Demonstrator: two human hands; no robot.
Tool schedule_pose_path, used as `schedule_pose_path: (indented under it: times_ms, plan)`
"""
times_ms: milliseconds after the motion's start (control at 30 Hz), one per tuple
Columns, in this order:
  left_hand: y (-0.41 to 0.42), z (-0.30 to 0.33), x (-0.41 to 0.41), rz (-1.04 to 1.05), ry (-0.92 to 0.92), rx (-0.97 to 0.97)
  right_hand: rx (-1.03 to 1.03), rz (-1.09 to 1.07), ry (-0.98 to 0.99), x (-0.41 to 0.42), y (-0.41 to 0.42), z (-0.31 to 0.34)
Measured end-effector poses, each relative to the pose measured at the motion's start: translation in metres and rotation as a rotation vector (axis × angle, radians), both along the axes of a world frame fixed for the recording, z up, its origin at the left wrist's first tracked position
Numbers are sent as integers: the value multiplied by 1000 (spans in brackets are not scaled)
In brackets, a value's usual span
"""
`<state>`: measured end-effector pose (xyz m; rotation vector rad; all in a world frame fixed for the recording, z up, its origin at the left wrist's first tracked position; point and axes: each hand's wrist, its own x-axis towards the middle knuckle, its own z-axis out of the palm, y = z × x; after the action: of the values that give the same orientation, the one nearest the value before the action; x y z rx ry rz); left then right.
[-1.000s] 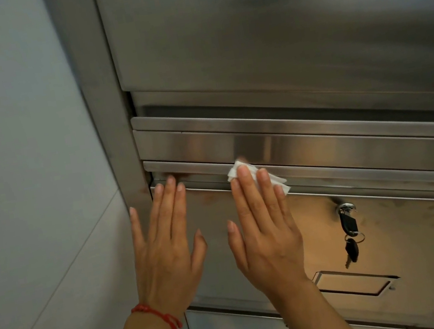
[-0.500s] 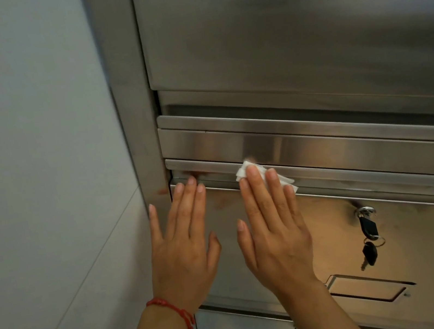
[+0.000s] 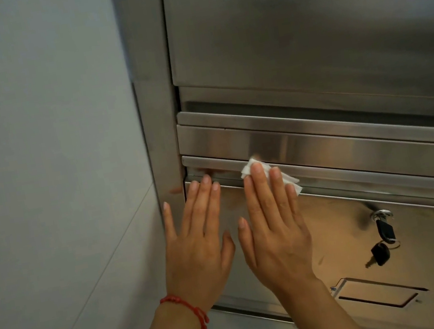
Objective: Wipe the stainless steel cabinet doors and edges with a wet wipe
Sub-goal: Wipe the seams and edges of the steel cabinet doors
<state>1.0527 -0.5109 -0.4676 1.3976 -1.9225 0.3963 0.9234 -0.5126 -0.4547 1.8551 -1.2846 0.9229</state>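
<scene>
Since a second ago our flat right hand (image 3: 275, 229) keeps pressing the crumpled white wet wipe (image 3: 269, 174) along the brushed stainless steel cabinet door (image 3: 395, 243) edge; our left hand (image 3: 197, 242) rests open just beside.

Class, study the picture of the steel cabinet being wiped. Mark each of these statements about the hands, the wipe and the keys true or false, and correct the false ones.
1. The right hand presses the white wipe with straight fingers. True.
2. The left hand also holds a wipe. False: it lies flat and bare on the cabinet door.
3. A red bracelet is on the right wrist. False: it is on the left wrist.
4. Black keys hang from a lock on the door, right of both hands. True.
5. The wipe sits at the door's bottom edge. False: it is at the top edge.
</scene>
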Motion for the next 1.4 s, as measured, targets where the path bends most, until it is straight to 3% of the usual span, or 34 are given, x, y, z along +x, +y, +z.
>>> schedule_pose_path:
  times_ms: [1400]
  plan:
    - [5, -6, 5, 34, 84, -3, 9, 70, 119, 23, -11, 6]
